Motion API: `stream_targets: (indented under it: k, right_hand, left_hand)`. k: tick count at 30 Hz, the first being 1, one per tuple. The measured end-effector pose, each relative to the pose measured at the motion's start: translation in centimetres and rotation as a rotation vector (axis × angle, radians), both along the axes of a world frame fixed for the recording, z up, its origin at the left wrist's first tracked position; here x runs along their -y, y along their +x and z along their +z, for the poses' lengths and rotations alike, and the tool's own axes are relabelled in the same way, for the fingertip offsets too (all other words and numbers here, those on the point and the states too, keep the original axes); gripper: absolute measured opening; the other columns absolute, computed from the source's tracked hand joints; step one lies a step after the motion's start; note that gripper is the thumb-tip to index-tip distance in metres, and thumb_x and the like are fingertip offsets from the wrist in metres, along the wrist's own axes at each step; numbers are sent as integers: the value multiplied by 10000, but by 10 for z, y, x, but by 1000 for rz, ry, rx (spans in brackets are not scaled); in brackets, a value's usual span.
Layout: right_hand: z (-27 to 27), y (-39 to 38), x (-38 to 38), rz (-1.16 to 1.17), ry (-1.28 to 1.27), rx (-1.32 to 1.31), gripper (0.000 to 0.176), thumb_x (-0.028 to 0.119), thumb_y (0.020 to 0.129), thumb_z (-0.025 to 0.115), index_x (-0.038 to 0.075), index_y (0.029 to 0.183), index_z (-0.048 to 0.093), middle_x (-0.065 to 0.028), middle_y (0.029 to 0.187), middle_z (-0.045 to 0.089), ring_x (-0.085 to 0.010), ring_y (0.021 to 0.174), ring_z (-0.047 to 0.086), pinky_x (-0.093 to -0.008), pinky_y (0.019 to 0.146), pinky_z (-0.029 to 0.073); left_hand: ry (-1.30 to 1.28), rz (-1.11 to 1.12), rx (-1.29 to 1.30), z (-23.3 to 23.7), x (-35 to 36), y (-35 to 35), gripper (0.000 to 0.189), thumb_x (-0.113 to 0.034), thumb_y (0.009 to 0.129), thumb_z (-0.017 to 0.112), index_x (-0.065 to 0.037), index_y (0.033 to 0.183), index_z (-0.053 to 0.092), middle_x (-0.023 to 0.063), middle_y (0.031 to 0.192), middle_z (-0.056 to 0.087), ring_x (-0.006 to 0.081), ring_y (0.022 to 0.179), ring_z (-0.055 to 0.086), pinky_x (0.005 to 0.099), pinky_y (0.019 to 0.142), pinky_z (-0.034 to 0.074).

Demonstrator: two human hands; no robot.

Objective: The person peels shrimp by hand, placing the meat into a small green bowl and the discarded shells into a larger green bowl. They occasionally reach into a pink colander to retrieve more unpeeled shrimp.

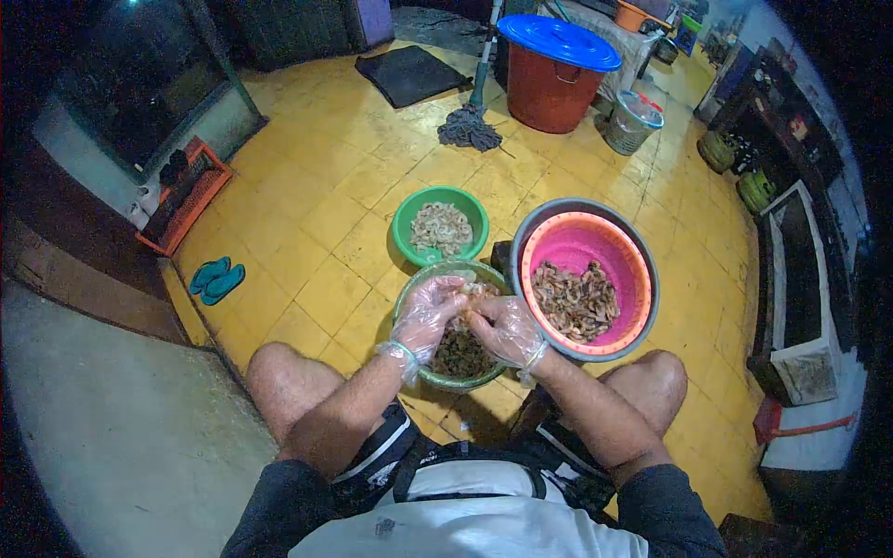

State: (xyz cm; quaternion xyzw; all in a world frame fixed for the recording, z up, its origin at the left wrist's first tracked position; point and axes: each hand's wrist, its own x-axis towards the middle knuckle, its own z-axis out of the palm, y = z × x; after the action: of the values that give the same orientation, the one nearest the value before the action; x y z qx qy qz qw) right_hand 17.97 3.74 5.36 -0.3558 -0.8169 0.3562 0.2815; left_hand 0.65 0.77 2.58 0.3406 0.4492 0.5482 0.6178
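In see-through plastic gloves, my left hand (428,318) and my right hand (511,329) meet over a green bowl (465,382) between my knees. The fingers of both hands are closed around a shrimp (479,290), which they partly hide. Dark shells and scraps (465,353) lie in that bowl below. Just beyond it, pale peeled shrimp (441,229) fill the bottom of a brighter green bowl (402,223). To the right, brownish unpeeled shrimp (575,299) lie in a pink colander (581,244) set inside a grey basin (651,270).
Yellow tiles (307,242) cover the floor. Teal flip-flops (218,281) and an orange rack (193,200) are at left. Farther off are a mop (470,127), a dark mat (412,74), a blue-lidded red tub (555,93) and a small bucket (633,126). Shelving (791,130) lines the right wall.
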Motion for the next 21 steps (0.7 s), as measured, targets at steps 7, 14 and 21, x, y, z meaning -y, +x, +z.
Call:
stream_targets:
  k: [7, 14, 21]
  right_hand:
    - [6, -1, 6, 31, 78, 27, 206, 204, 855, 589, 35, 743, 626, -217, 675, 593, -409, 641, 606, -503, 643, 477]
    - [10, 5, -6, -124, 324, 114, 147, 182, 806, 618, 44, 847, 649, -195, 711, 616, -392, 658, 628, -498, 632, 499]
    - [-28, 6, 5, -100, 529, 271, 117, 196, 752, 651, 80, 746, 642, -131, 624, 611, -334, 571, 619, -474, 533, 498]
  left_hand:
    - [-49, 137, 71, 4, -12, -20, 283, -21, 886, 648, -12, 1156, 565, 69, 975, 659, 121, 803, 632, 259, 659, 537]
    - [63, 25, -540, 1, -7, -15, 351, -39, 860, 677, 43, 1194, 608, 74, 943, 698, 92, 763, 632, 240, 661, 525]
    - [-45, -137, -624, 16, 9, 6, 273, -132, 851, 707, 36, 1065, 692, 94, 921, 725, 112, 806, 661, 260, 731, 534]
